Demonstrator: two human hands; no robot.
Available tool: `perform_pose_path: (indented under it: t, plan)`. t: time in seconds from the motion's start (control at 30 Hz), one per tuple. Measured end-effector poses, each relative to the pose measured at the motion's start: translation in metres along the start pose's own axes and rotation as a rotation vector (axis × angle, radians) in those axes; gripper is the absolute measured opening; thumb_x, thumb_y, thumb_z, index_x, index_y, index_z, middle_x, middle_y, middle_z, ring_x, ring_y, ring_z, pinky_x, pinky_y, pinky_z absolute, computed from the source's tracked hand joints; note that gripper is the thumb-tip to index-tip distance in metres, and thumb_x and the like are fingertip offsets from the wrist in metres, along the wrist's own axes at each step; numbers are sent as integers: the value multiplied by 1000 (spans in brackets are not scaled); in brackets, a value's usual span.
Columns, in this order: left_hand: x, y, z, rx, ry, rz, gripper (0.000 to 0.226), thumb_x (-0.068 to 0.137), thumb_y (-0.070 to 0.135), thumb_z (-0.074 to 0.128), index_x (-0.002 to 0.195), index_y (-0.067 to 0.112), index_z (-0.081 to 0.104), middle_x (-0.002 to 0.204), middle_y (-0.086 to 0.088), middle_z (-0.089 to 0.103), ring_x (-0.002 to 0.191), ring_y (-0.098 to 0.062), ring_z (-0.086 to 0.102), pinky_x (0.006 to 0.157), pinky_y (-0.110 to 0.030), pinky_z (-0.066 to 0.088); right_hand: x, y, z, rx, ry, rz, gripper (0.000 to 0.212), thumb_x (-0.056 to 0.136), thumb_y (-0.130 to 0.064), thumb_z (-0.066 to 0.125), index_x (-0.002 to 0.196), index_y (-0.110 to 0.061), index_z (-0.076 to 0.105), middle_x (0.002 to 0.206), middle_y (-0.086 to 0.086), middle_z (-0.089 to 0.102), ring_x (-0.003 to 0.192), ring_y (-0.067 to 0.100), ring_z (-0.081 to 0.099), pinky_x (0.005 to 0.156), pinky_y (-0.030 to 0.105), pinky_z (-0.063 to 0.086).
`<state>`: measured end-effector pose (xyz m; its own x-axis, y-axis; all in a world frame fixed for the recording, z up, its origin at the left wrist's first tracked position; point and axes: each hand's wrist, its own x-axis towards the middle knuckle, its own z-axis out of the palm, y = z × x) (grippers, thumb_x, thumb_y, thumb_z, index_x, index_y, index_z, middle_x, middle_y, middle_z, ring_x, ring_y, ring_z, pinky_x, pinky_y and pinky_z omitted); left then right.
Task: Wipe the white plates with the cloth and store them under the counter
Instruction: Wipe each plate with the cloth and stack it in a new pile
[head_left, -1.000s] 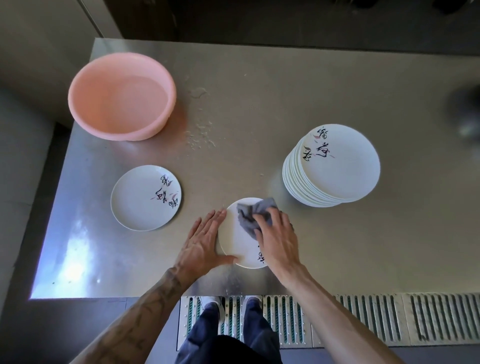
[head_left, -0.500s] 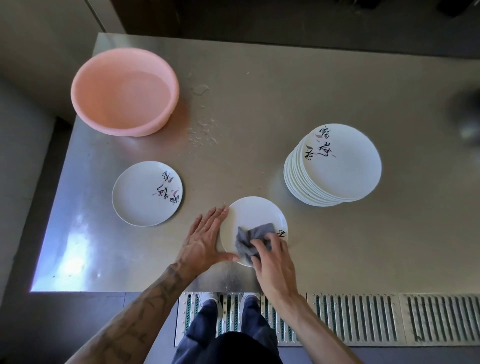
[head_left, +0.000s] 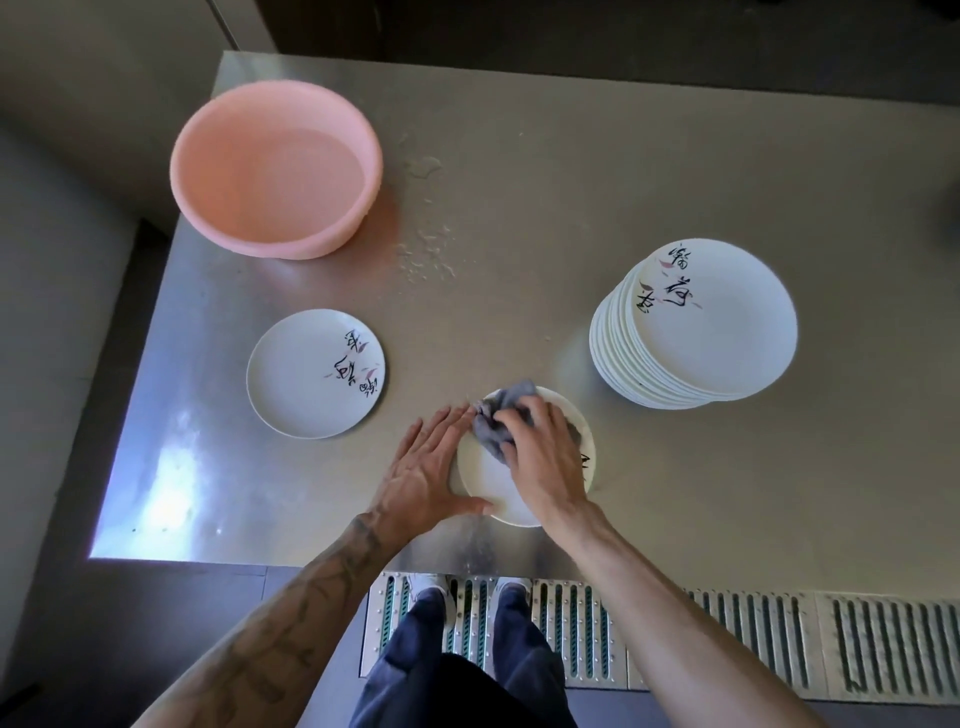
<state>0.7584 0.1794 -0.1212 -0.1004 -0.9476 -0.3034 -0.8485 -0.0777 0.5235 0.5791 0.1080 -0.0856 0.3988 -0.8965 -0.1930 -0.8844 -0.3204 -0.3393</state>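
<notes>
A white plate (head_left: 488, 483) lies near the front edge of the steel counter (head_left: 571, 182). My right hand (head_left: 543, 457) grips a crumpled grey cloth (head_left: 496, 421) and presses it on the plate's far left part. My left hand (head_left: 428, 473) lies flat against the plate's left rim, fingers straight, thumb at the near rim. A single white plate (head_left: 311, 376) with black calligraphy lies to the left. A tall stack of white plates (head_left: 696, 332) stands to the right.
A pink plastic basin (head_left: 275, 171) holding water sits at the back left, with water drops (head_left: 426, 249) on the counter beside it. A slotted metal floor grate (head_left: 779, 639) runs below the counter's front edge, where my legs and shoes (head_left: 431, 592) show.
My right hand has slid the cloth from the plate's near side back up to its far left part. My left hand has stayed against the rim.
</notes>
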Motion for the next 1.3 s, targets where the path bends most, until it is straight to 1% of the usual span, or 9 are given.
perform_pose_path:
  t: [0.13, 0.3, 0.63, 0.77, 0.87, 1.0, 1.1, 1.23, 1.3]
  plan:
    - [0, -2, 3, -3, 18, 16, 129, 63, 92, 60, 163, 26, 12, 170, 10, 11, 157, -7, 3, 128, -42, 7, -11, -4, 3, -4, -131, -226, 54, 74, -30, 85, 124, -28, 63, 128, -1, 52, 115, 26, 52, 93, 45, 48]
    - [0, -1, 1, 12, -1, 0, 129, 63, 89, 61, 163, 28, 9, 170, 12, 6, 156, -6, 0, 128, -37, 1, -22, 35, -14, -12, 43, 69, 31, 90, -27, 75, 119, -25, 64, 127, 2, 50, 110, 25, 51, 83, 40, 56]
    - [-1, -6, 5, 34, 23, 42, 126, 66, 99, 43, 163, 27, 8, 171, 10, 7, 157, -7, -1, 128, -41, 5, -78, -3, 22, 177, -46, 25, 26, 94, -26, 68, 120, -27, 68, 130, -7, 51, 114, 18, 53, 91, 38, 54]
    - [-1, -2, 1, 21, 1, 33, 131, 62, 97, 53, 164, 28, 7, 170, 12, 4, 157, -7, -2, 128, -37, -1, -92, 33, 11, 11, 38, 19, 27, 88, -30, 77, 114, -24, 71, 127, -2, 59, 113, 20, 56, 95, 40, 54]
    - [-3, 0, 2, 62, 18, 45, 130, 65, 93, 57, 164, 23, 10, 171, 5, 8, 158, -13, 3, 128, -42, 3, -91, 54, 4, 55, 116, 163, 30, 88, -20, 78, 117, -21, 69, 132, 0, 54, 119, 23, 51, 87, 37, 59]
    - [-5, 3, 4, 248, 96, 203, 116, 78, 89, 46, 160, 9, 26, 169, -9, 20, 155, -29, 20, 125, -54, 18, -81, 44, 0, 247, 188, 264, 21, 101, -18, 62, 121, -20, 66, 133, -1, 47, 113, 21, 47, 88, 35, 57]
    - [-4, 7, 4, 328, 67, 379, 98, 87, 85, 30, 156, 16, 39, 165, -11, 30, 155, -30, 20, 124, -54, 21, -84, 45, -4, 292, 180, 256, 20, 102, -14, 59, 120, -17, 67, 132, -1, 47, 114, 20, 48, 95, 31, 51]
    - [6, 6, 4, 414, 42, 459, 98, 82, 83, 38, 155, 18, 39, 164, -14, 31, 154, -32, 22, 124, -52, 18, -87, 51, -11, 338, 152, 251, 19, 104, -14, 56, 120, -16, 67, 129, -3, 47, 114, 16, 48, 98, 23, 43]
    - [10, 4, 5, 460, 110, 548, 89, 85, 67, 58, 154, 14, 39, 161, -19, 36, 151, -38, 29, 122, -56, 26, -87, 53, -13, 371, 138, 256, 20, 104, -15, 54, 120, -16, 67, 127, -5, 46, 114, 16, 49, 98, 18, 39]
